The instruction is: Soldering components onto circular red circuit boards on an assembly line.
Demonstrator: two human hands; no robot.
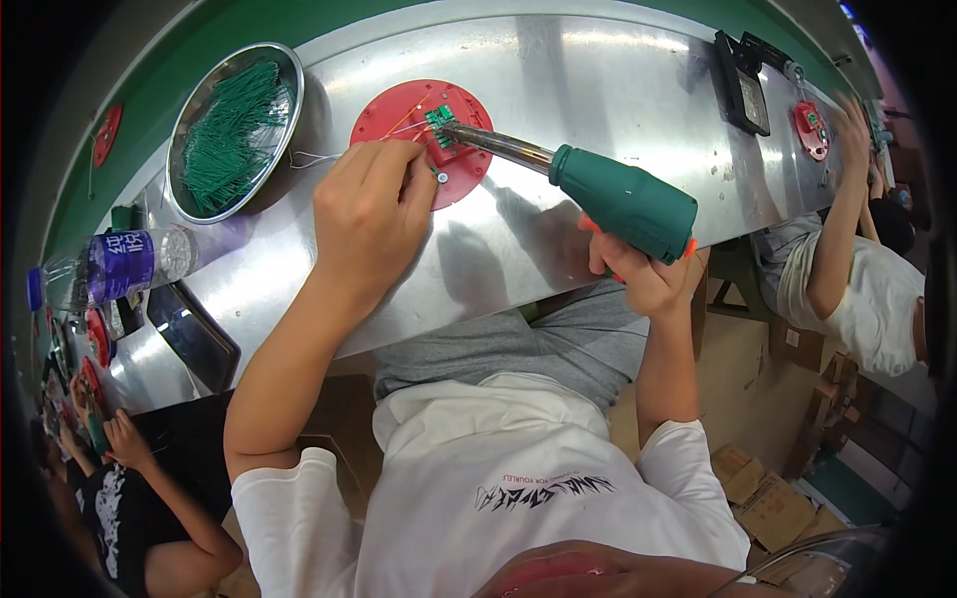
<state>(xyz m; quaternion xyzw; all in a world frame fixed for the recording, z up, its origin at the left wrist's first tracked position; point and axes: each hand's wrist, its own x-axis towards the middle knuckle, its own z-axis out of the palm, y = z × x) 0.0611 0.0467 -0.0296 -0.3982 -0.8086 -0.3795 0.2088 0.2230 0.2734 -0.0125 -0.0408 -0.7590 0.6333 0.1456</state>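
A round red plastic disc point(379, 108) lies on the metal table, with a small green circuit board point(440, 124) and thin wires on it. My left hand point(374, 194) rests on the disc's near left edge, fingers bent and pressed together. What they pinch is hidden; thin pale wires point(312, 159) stick out on the hand's left side. In my right hand point(643, 274) is a heat gun with a dark green body point(623, 202), gripped by its handle. Its metal nozzle point(503, 148) reaches left over the disc, the tip at the circuit board.
A steel bowl point(295, 75) of green cable-like strips stands left of the disc. Nearer lie a purple-labelled bottle point(125, 264) and a dark tablet-like slab point(194, 334). At the right are a black device point(743, 90), another red disc point(810, 130) and a co-worker's arm point(842, 219). More people work at lower left.
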